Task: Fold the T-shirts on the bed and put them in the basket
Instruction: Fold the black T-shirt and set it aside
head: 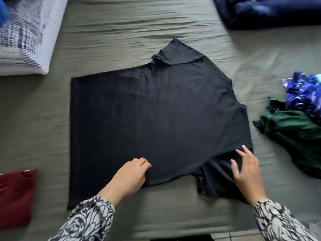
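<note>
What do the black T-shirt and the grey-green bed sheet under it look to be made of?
Black T-shirt: looks like thin, matte knit jersey, probably cotton or a blend; it lies limp and flat with soft creases and no sheen. Bed sheet: seems a matte woven fabric, perhaps crinkled cotton; fine parallel wrinkles run across it. The exact fibre of either cannot be told.

Grey-green sheet (121,32) under everything, full of little wrinkles. White pillow (24,40) with dark blue stripy marks at my far left. Bright blue thing (2,11) just above it, in corner, too blurry to tell what. Big dark blue shiny pillow or blanket (271,11) at my far right. My sleeves (90,220) white with black swirly flowers. Bit of tiled floor (231,236) peeks out past near edge of bed.
</note>
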